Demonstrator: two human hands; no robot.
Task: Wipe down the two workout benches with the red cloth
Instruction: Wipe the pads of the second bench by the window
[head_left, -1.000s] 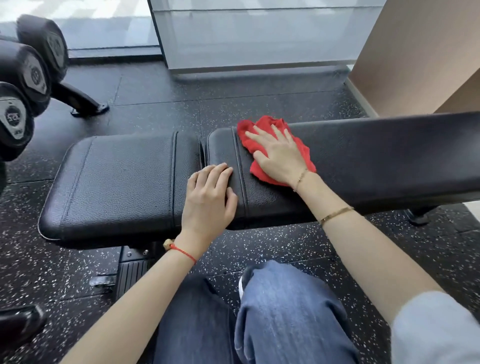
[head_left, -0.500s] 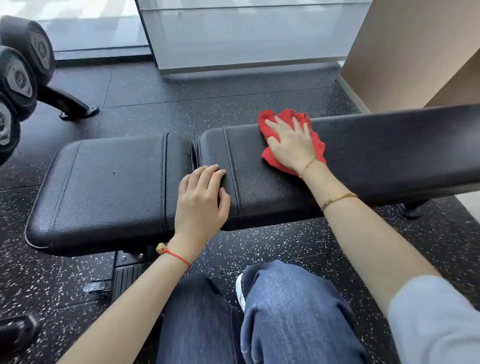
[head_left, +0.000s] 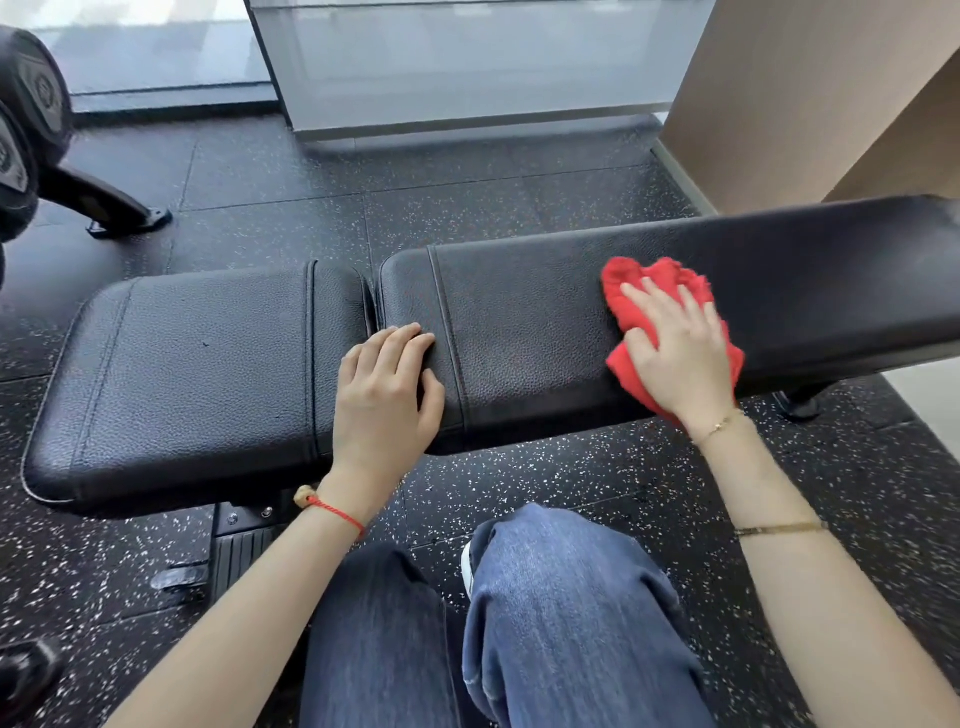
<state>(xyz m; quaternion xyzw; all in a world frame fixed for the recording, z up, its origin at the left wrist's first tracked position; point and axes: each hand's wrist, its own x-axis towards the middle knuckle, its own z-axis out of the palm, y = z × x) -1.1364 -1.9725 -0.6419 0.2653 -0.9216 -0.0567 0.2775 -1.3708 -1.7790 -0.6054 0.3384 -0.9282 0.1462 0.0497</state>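
Your right hand (head_left: 675, 358) presses the soft red cloth (head_left: 652, 291) flat on the bench (head_left: 519, 322); left hand (head_left: 382, 395) rests open, empty; keep your palm centred on the cloth.

gym corner: flooring, rack, glass and wall

black rubber floor (head_left: 493, 208) flecked with white, laid in tiles with visible seams. dumbbell ends (head_left: 31, 104) sit stacked at the left edge, above a black rack foot (head_left: 119, 208) resting on the floor. a frosted glass panel (head_left: 467, 62) stands at the far side, meeting a tan wall (head_left: 810, 93) on the right. blue jeans (head_left: 561, 623) fill the bottom centre, one knee raised, with a sliver of white shoe (head_left: 466, 566) between the legs.
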